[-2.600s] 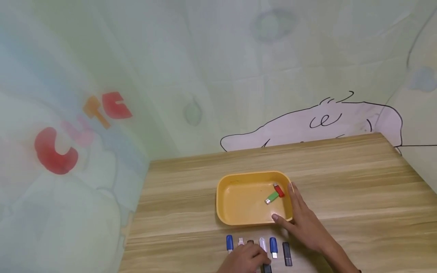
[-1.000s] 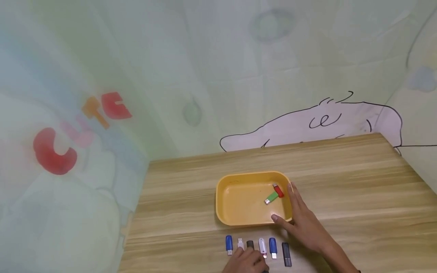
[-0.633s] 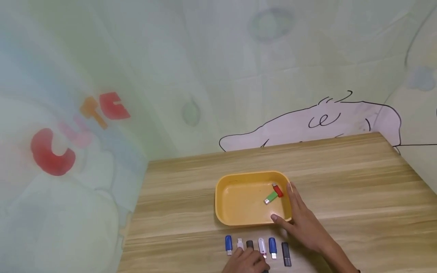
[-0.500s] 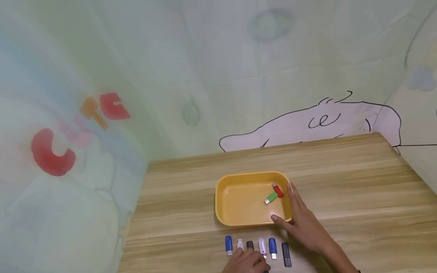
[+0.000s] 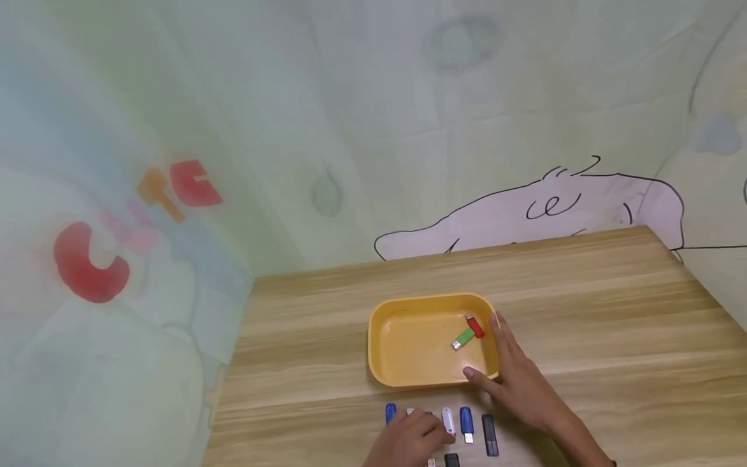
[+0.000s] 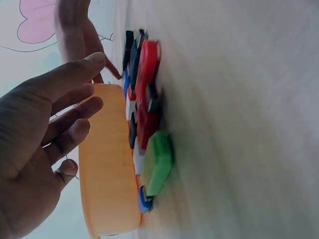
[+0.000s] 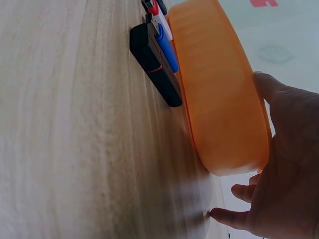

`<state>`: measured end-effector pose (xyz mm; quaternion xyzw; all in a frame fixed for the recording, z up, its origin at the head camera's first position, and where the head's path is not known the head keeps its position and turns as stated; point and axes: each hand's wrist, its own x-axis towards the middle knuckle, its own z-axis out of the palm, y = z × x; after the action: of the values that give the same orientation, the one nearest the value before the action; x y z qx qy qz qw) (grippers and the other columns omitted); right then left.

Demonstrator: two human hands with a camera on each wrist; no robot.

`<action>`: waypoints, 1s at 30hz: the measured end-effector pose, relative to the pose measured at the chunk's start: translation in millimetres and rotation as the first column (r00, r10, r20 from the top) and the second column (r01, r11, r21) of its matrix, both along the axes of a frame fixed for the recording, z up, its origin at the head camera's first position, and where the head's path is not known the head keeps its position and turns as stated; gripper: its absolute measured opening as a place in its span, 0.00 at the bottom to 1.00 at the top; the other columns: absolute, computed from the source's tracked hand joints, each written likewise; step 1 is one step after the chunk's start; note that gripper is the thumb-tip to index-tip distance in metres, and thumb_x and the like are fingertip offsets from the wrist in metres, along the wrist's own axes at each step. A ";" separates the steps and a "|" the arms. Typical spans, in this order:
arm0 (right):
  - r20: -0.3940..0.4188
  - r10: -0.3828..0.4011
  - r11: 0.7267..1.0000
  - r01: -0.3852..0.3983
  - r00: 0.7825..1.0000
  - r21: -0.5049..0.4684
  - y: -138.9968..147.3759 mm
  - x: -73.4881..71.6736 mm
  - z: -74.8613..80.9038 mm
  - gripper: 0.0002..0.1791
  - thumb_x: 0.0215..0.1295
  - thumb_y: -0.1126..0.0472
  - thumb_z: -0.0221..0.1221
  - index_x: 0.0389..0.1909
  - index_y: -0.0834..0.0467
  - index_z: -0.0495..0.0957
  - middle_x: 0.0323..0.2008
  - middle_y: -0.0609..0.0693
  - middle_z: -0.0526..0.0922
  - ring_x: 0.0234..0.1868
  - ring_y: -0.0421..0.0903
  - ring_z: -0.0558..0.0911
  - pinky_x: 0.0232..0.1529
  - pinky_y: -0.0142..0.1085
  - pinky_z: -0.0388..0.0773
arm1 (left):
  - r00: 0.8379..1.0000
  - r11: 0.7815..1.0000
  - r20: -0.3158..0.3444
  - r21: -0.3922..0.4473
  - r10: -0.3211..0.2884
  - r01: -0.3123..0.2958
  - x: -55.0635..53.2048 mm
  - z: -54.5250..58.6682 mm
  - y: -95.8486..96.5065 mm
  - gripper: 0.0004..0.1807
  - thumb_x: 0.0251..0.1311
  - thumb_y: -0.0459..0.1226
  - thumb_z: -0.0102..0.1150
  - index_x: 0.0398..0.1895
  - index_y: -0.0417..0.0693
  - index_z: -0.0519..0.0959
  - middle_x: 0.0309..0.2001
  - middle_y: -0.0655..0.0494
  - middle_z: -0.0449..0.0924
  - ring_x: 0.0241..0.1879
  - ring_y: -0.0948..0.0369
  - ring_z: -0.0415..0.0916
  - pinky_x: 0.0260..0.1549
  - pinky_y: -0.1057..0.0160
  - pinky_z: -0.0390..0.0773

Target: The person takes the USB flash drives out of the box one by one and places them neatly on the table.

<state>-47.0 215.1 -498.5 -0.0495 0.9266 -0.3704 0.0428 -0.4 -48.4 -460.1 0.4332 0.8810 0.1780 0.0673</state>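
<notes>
My left hand (image 5: 408, 436) hovers over the row of USB flash drives, covering part of it. Its fingers are loosely bent with nothing between them in the left wrist view, near a green flash drive (image 6: 158, 164) and a red one (image 6: 148, 64). To its right lie a white flash drive (image 5: 448, 420), a blue one (image 5: 467, 420) and a black one (image 5: 490, 434). A black drive (image 5: 452, 460) shows at the bottom edge. My right hand (image 5: 525, 389) rests against the right end of the yellow bin (image 5: 376, 353), thumb at its near rim, fingers extended along the side.
Inside the bin, a red flash drive (image 5: 475, 325) and a green flash drive (image 5: 463, 338) lie together near the right end. The wooden table (image 5: 613, 311) meets a printed curtain (image 5: 350, 162) at its back and left.
My left hand has shifted left and slightly forward, so the black drive at the bottom edge shows and the left-hand drives are more covered. My right hand and the bin stay put.
</notes>
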 end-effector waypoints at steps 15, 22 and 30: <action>0.020 -0.006 1.000 0.006 1.000 0.004 1.2 -0.8 -0.7 0.64 0.69 0.30 0.62 0.87 0.49 0.31 0.87 0.61 0.39 0.81 0.73 0.55 0.71 0.69 0.64 | 0.997 0.996 0.004 0.039 0.077 -0.077 -24.5 21.1 -5.4 0.15 0.66 0.49 0.73 0.52 0.58 0.87 0.47 0.68 0.85 0.47 0.73 0.76 0.52 0.70 0.77; 0.013 -0.006 1.000 0.005 1.000 0.005 -0.6 -2.2 0.7 0.64 0.69 0.30 0.62 0.87 0.50 0.31 0.87 0.62 0.39 0.81 0.74 0.57 0.70 0.69 0.65 | 0.987 0.994 -0.145 0.086 0.076 -0.064 -38.1 29.9 -6.5 0.14 0.63 0.46 0.76 0.49 0.57 0.87 0.46 0.67 0.86 0.46 0.70 0.79 0.47 0.73 0.77; 0.003 -0.001 1.000 0.001 1.000 0.010 -1.9 -2.3 0.6 0.63 0.70 0.31 0.62 0.87 0.51 0.31 0.87 0.63 0.39 0.80 0.75 0.57 0.70 0.69 0.65 | 0.970 0.993 -0.225 0.085 0.093 -0.076 -56.0 34.8 -4.5 0.12 0.62 0.46 0.77 0.47 0.57 0.88 0.45 0.65 0.87 0.46 0.67 0.81 0.45 0.72 0.76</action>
<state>-49.3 213.2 -497.9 -0.0484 0.9283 -0.3660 0.0443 -56.4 -52.9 -425.3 0.4150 0.8931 0.1632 -0.0587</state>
